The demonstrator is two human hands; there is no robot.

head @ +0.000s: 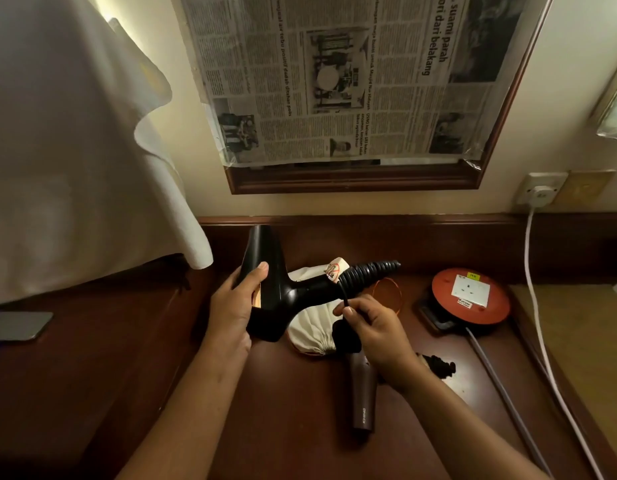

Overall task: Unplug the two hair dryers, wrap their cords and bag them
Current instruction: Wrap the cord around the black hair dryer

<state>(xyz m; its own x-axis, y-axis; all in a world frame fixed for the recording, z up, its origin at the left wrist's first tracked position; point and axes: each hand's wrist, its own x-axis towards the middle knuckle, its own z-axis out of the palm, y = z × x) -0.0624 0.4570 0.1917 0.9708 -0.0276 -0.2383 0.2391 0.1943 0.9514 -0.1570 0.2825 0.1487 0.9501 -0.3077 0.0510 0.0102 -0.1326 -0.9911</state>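
My left hand [236, 306] grips the barrel of a black hair dryer [265, 289] held above the wooden desk. Its handle points right, and its black cord [365, 273] is coiled tightly round that handle. My right hand [372, 323] pinches the loose end of the cord just below the coils, with the black plug [345, 337] hanging under my fingers. A second, brown hair dryer [363, 393] lies on the desk below my right hand, partly hidden by my wrist. A cream drawstring bag [312, 329] lies under the black dryer.
A red extension reel with a socket [470, 296] sits at the right, its grey cable [507, 400] running toward me. A white plug sits in the wall socket [540, 192], its white cord [542, 337] trailing down. A phone [17, 325] lies at left under white cloth [75, 150].
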